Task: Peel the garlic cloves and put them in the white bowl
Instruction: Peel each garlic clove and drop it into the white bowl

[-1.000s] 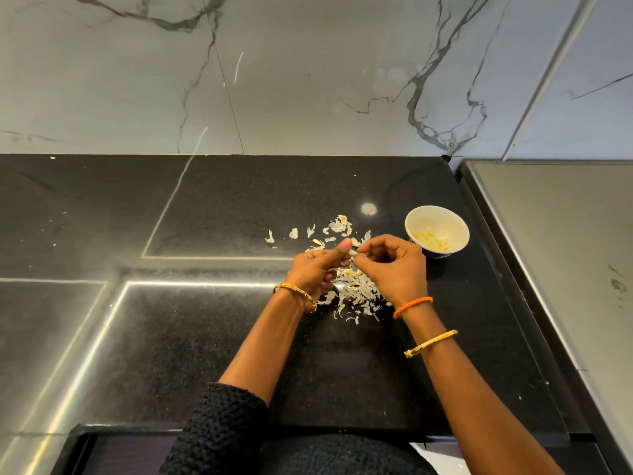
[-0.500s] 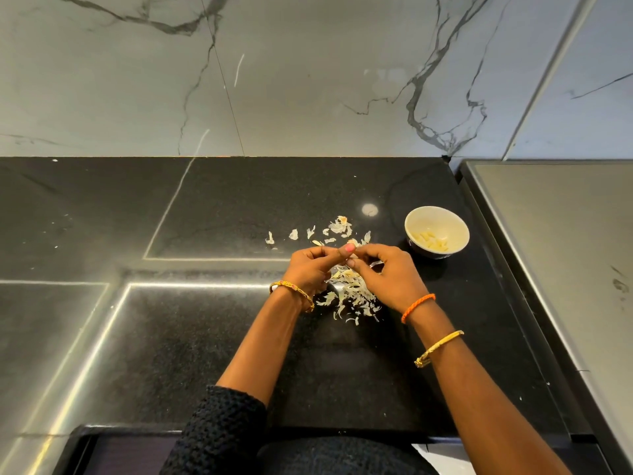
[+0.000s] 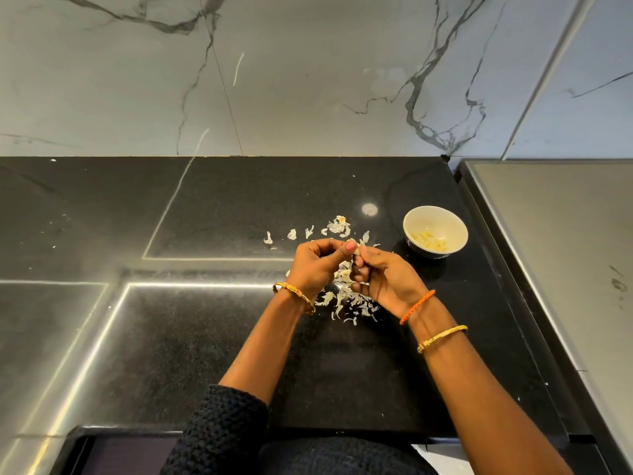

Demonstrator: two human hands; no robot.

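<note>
A garlic clove (image 3: 356,250) is pinched between the left hand (image 3: 317,265) and the right hand (image 3: 385,281), above scattered garlic skins (image 3: 346,299). Right of the skins, the white bowl (image 3: 435,231) is seen holding peeled cloves (image 3: 430,241).

wall (image 3: 308,73): my backdrop, pale grey marble with dark veins
counter (image 3: 205,207): black, finely speckled, crossed by thin bright lines
bowl (image 3: 435,231): white inside, dark outside at the base
cloves (image 3: 430,241): pale yellow, in my bowl
skins (image 3: 346,299): whitish and cream, papery
left bangle (image 3: 294,296): gold on my wrist, with a small red spot
thread (image 3: 417,306): orange, on my right wrist
right bangle (image 3: 442,338): gold
sleeve (image 3: 222,437): black, knobbly knit
thumbnail (image 3: 351,245): pink
</note>
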